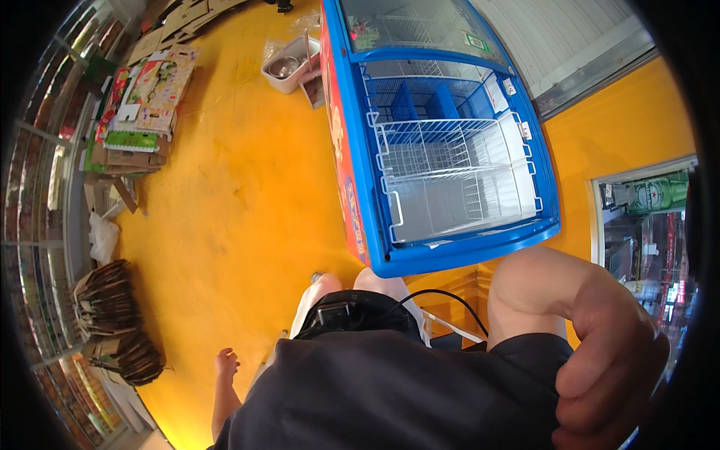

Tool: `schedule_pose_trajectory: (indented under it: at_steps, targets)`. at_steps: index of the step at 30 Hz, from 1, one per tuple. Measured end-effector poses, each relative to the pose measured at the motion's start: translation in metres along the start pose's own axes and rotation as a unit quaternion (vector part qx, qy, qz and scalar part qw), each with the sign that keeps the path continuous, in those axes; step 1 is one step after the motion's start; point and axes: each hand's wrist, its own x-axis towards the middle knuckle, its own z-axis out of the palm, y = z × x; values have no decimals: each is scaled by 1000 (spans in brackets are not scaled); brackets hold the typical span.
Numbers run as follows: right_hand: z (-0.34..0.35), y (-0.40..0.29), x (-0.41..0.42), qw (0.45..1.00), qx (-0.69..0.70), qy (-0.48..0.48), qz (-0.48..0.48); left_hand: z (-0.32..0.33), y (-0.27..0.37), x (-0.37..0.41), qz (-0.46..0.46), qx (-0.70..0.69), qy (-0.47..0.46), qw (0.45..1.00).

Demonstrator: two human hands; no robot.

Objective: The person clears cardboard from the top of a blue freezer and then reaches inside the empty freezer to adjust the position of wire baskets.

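Note:
My left hand [227, 361] hangs at my side above the yellow floor [236, 225], fingers loosely curled and apart, holding nothing. Raised very near the camera at the right edge is my right hand [607, 360], with bent fingers; whether it holds something is hidden. In front of my knees stands a blue chest freezer [467, 254], its near part uncovered. White wire baskets [444, 163] without goods hang inside, and a blue basket with dividers [427, 101] sits farther back. The glass lid [416, 28] covers the far part. A black cable runs from a small device [334, 314] at my waist.
Flattened cartons [152, 107] and bundled cardboard [107, 298] lie along stocked shelves [45, 185] at left. A white plastic bag [103, 237] lies between them. A white tub [287, 79] with a metal bowl stands beside the freezer. A display opening [647, 225] is at right.

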Motion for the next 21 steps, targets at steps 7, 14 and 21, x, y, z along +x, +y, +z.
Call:
schedule_pose_trajectory:
  at_steps: [7,14,21]
  targets:
    - [12,28,16,996,-47,74,-31,-17,97,35,37,-79,-39,995]
    - [15,78,13,985,-111,134,-18,-6,221,81,375,108,-64,918]
    - [-73,143,54,994,10,-82,-65,-56,322,134,358,189,21,914]
